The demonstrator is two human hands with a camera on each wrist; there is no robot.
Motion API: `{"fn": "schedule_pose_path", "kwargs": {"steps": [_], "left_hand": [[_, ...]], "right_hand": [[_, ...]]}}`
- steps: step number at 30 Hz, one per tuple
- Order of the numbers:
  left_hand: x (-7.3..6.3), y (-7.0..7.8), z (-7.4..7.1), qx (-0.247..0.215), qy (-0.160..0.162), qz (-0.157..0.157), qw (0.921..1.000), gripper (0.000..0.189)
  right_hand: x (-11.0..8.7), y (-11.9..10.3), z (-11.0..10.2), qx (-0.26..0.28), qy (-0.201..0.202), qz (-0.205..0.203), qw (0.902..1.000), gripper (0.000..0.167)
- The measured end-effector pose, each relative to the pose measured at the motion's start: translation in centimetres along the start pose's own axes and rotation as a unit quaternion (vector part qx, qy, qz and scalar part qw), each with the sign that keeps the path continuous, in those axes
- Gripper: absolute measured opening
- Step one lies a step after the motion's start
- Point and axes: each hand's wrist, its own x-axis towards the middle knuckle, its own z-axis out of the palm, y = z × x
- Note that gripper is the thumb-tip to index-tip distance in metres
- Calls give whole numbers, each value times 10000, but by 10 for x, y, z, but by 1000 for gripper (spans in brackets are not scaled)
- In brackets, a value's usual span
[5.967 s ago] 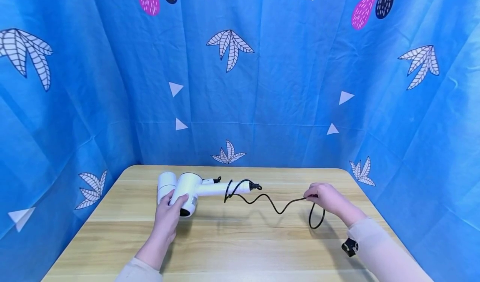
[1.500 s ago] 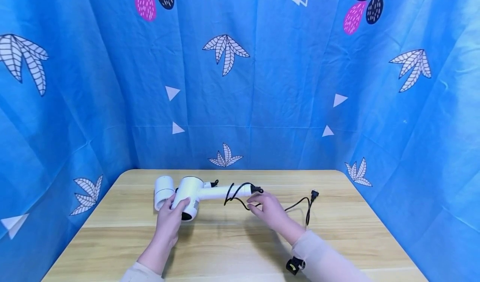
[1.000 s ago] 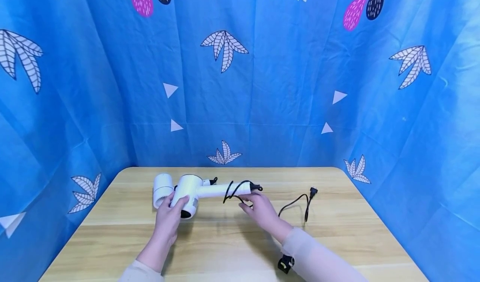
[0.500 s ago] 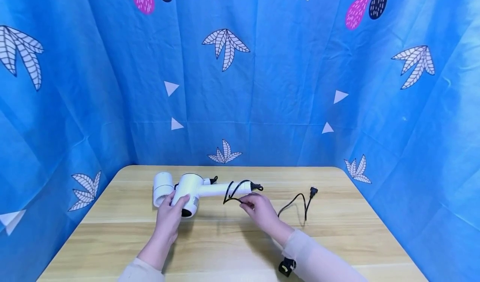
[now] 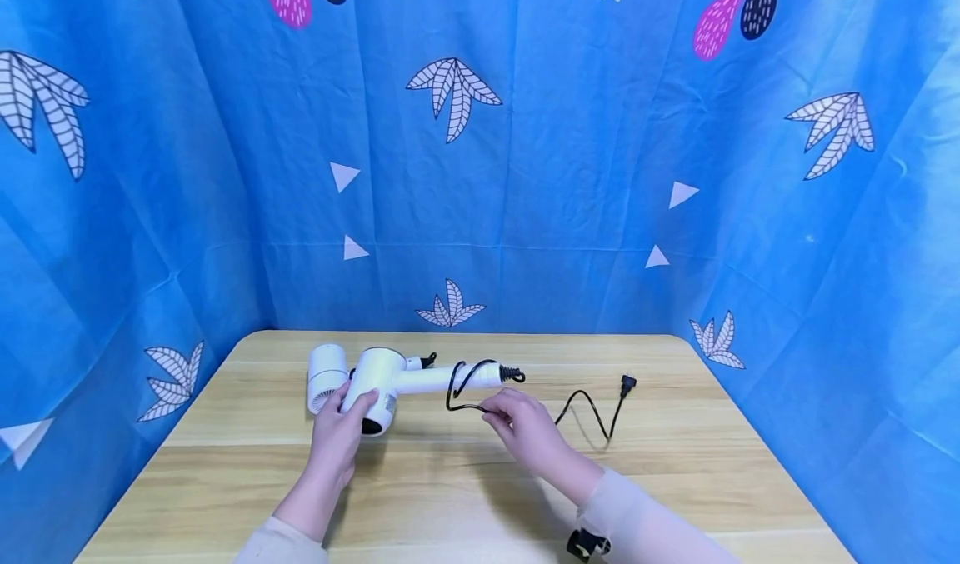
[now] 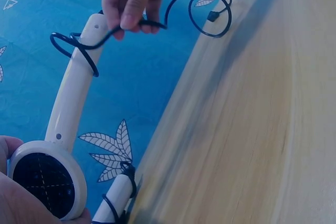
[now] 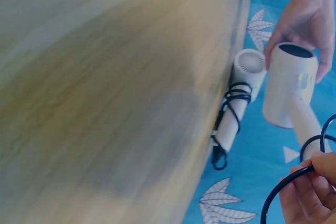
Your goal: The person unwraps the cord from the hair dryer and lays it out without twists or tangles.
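My left hand (image 5: 337,431) grips the barrel of a white hair dryer (image 5: 378,381), whose handle points right. Its black cord (image 5: 467,406) loops loosely around the handle near the end. My right hand (image 5: 528,435) pinches this cord between thumb and fingers, just below the handle's tip; the pinch also shows in the left wrist view. Beyond the right hand the cord bends in a zigzag to its plug (image 5: 627,383). In the right wrist view, the left hand (image 7: 304,30) holds the barrel around its dark end.
A second white hair dryer (image 5: 327,372) lies behind the held one, partly hidden in the head view. The right wrist view shows its cord (image 7: 239,95) wrapped around its handle. Blue patterned cloth (image 5: 585,172) surrounds the wooden table (image 5: 420,497) at the back and sides.
From near the plug end, my right hand has moved left along the cord to the handle. Lately it has drawn the cord slightly down and right, and the loop hangs looser. The left hand keeps its grip.
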Motion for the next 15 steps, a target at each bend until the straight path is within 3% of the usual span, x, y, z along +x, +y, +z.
{"fn": "schedule_pose_path", "kwargs": {"steps": [10, 15], "left_hand": [[-2, 3, -1, -81, 55, 80, 9999, 78], [-3, 3, -1, -62, 25, 69, 10000, 80]], "right_hand": [[1, -16, -26, 28, 369, -444, 9983, 12], [8, -21, -42, 42, 620, -430, 9971, 15]]}}
